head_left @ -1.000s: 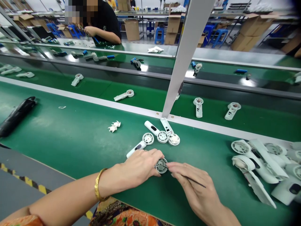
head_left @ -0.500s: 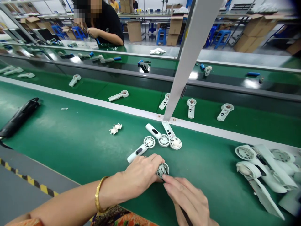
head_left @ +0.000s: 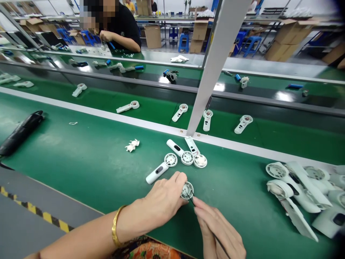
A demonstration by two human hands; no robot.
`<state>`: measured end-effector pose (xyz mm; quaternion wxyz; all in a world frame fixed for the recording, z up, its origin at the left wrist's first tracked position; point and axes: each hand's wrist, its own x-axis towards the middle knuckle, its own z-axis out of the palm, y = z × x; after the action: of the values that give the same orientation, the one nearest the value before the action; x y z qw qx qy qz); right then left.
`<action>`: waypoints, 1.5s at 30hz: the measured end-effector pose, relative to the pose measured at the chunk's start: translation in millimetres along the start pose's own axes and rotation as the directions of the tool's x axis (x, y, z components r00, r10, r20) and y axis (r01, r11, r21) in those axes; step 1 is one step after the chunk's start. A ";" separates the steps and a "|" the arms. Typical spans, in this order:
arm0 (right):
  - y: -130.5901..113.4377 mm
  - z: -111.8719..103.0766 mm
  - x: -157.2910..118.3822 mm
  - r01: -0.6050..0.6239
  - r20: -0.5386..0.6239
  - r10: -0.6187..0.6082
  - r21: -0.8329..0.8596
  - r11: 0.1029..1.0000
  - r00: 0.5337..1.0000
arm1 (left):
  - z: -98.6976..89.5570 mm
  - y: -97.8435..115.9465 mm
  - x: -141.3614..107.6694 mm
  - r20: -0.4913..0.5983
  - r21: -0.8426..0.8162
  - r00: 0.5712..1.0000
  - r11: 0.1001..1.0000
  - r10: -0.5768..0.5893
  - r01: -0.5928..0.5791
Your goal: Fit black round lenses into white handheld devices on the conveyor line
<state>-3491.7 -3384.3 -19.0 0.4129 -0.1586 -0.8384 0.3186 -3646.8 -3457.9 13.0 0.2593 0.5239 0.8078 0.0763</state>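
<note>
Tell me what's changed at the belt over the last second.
The right hand has moved back down from over the round housing, and the tip of its thin black tool is at the housing again. The left hand still holds the housing. The white handles on the far belt have slid left. The loose parts on the near belt stayed put.

Left forearm [head_left: 78, 235] reaching in from lower left, left hand [head_left: 164, 190] curled downward, right hand [head_left: 217, 226] close beside it, fingers apparently pinched.

Black corded tool [head_left: 21, 133] lies left on the green belt [head_left: 81, 162], white plastic fan blades [head_left: 132, 145] mid-belt, pile of white fan housings [head_left: 296, 190] right. Far off, a co-worker [head_left: 121, 32], with cardboard boxes [head_left: 199, 30] and blue stools [head_left: 183, 42] behind.
</note>
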 end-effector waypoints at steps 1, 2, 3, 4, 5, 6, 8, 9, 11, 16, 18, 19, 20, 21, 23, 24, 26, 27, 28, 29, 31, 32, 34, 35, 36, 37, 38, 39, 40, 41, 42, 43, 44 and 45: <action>-0.4 0.5 0.3 -0.016 -0.022 0.016 0.009 1.000 1.000 | 0.8 -0.1 0.2 -0.007 -0.003 1.000 1.000 0.002 -0.002; -0.2 0.8 0.9 -0.023 -0.027 0.023 0.019 1.000 0.999 | 1.5 -0.2 0.3 -0.014 -0.007 1.000 1.000 0.005 -0.005; 0.4 0.9 1.7 -0.017 -0.028 0.018 0.024 1.000 0.999 | 2.1 -0.3 0.5 -0.020 -0.012 1.000 1.000 0.007 -0.007; 1.3 0.9 2.7 -0.012 -0.023 0.013 0.026 1.000 1.000 | 2.5 -0.3 0.7 -0.023 -0.016 1.000 1.000 0.008 -0.008; 2.2 0.7 3.6 -0.005 -0.013 0.005 0.028 1.000 1.000 | 2.8 -0.3 0.8 -0.024 -0.020 1.000 1.000 0.005 -0.005; 3.1 0.4 4.3 -0.002 0.000 0.002 0.029 1.000 1.000 | 2.9 -0.2 0.9 -0.021 -0.023 1.000 1.000 -0.002 0.001; 4.1 0.1 5.1 -0.006 0.010 0.006 0.032 0.999 1.000 | 2.8 0.1 1.0 -0.014 -0.036 1.000 0.999 -0.011 0.011; 4.1 0.1 5.2 -0.016 0.016 0.016 0.032 0.999 1.000 | 2.6 0.2 1.0 -0.012 -0.047 1.000 0.999 -0.012 0.012; 3.3 -0.1 5.2 -0.028 0.004 0.028 0.032 0.999 1.000 | 2.1 0.5 0.8 -0.010 -0.069 1.000 0.998 -0.011 0.010; 4.4 -5.0 4.9 -0.022 0.068 0.023 -0.022 1.000 0.997 | 1.2 0.7 0.3 0.002 -0.078 1.000 0.997 -0.004 0.004; 7.6 -7.7 4.1 0.039 0.118 -0.035 -0.029 0.999 0.992 | 0.8 0.9 0.5 0.008 -0.063 1.000 0.998 -0.005 0.005; 9.0 -8.6 3.8 0.072 0.152 -0.068 -0.023 0.997 0.986 | 0.6 1.1 0.7 0.009 -0.052 1.000 0.999 -0.005 0.006; 10.0 -9.1 3.8 0.091 0.186 -0.087 -0.015 0.996 0.979 | 0.2 1.4 0.9 0.012 -0.040 1.000 0.999 -0.007 0.007; 10.2 -9.3 4.3 0.102 0.207 -0.098 -0.009 0.995 0.973 | -0.1 1.9 1.1 0.013 -0.031 1.000 1.000 -0.007 0.007; 8.9 -8.8 7.1 0.121 0.230 -0.117 -0.004 0.993 0.966 | -0.6 3.2 1.2 0.015 -0.009 1.000 1.000 -0.007 0.007; 7.8 -8.2 9.3 0.133 0.236 -0.128 -0.006 0.991 0.963 | -0.6 3.8 1.1 0.019 0.004 1.000 1.000 -0.007 0.007; 6.4 -6.6 14.5 0.165 0.247 -0.160 0.001 0.986 0.956 | 0.7 4.2 0.6 0.022 0.029 1.000 1.000 -0.014 0.013; 6.7 -5.6 16.9 0.168 0.249 -0.168 0.020 0.986 0.954 | 2.0 3.9 0.1 0.019 0.031 1.000 0.999 -0.016 0.016; 7.7 -4.6 18.7 0.149 0.240 -0.155 0.044 0.988 0.958 | 3.7 3.1 -0.5 0.010 0.023 1.000 1.000 -0.014 0.014; 9.5 -3.6 19.8 0.109 0.222 -0.124 0.081 0.991 0.967 | 5.8 2.0 -1.1 -0.008 0.004 1.000 1.000 -0.006 0.006; 14.1 -1.7 19.5 -0.039 0.177 0.007 0.174 0.984 0.984 | 10.1 -0.9 -2.4 -0.049 -0.054 0.999 0.998 0.019 -0.022; 16.4 -0.9 18.2 -0.142 0.162 0.107 0.220 0.965 0.981 | 11.8 -2.2 -3.0 -0.063 -0.083 0.998 0.996 0.030 -0.035; 19.8 0.4 14.2 -0.332 0.155 0.297 0.301 0.894 0.942 | 14.1 -4.2 -3.6 -0.073 -0.131 0.997 0.990 0.035 -0.044; 20.6 1.0 11.7 -0.396 0.151 0.367 0.333 0.856 0.918 | 14.4 -4.7 -3.8 -0.075 -0.149 0.997 0.988 0.034 -0.045; 20.8 1.7 8.9 -0.433 0.140 0.411 0.358 0.827 0.901 | 14.5 -4.9 -3.8 -0.078 -0.164 0.996 0.985 0.035 -0.047; 20.5 2.5 5.9 -0.451 0.127 0.437 0.380 0.808 0.890 | 14.3 -4.8 -3.8 -0.084 -0.176 0.996 0.983 0.038 -0.052; 19.8 3.6 2.6 -0.455 0.105 0.454 0.402 0.794 0.885 | 14.0 -4.6 -3.7 -0.090 -0.187 0.995 0.981 0.043 -0.059; 19.1 4.8 -1.1 -0.452 0.076 0.467 0.423 0.785 0.881 | 13.9 -4.2 -3.7 -0.096 -0.197 0.994 0.978 0.049 -0.067; 18.5 6.2 -5.0 -0.446 0.045 0.478 0.444 0.777 0.877 | 13.9 -4.0 -3.5 -0.101 -0.206 0.993 0.976 0.055 -0.075; 18.3 7.7 -9.0 -0.441 0.019 0.489 0.466 0.767 0.872 | 14.2 -3.8 -3.4 -0.104 -0.214 0.993 0.973 0.061 -0.083; 18.4 9.2 -12.7 -0.439 -0.004 0.505 0.489 0.754 0.863 | 14.8 -3.8 -3.2 -0.109 -0.221 0.992 0.971 0.064 -0.087; 18.8 10.5 -15.9 -0.439 -0.026 0.525 0.515 0.736 0.851 | 15.7 -4.2 -3.1 -0.114 -0.228 0.991 0.969 0.065 -0.090; 19.5 11.4 -18.3 -0.437 -0.050 0.549 0.546 0.715 0.835 | 16.9 -4.8 -3.0 -0.119 -0.238 0.991 0.967 0.064 -0.091; 20.1 12.0 -19.8 -0.435 -0.079 0.578 0.578 0.691 0.812 | 18.4 -5.7 -2.9 -0.125 -0.250 0.990 0.964 0.059 -0.089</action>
<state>-3489.2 -3384.6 -49.5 0.4391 -0.3035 -0.5776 0.6176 -3641.3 -3465.7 -3.9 0.2741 0.5107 0.7847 0.2196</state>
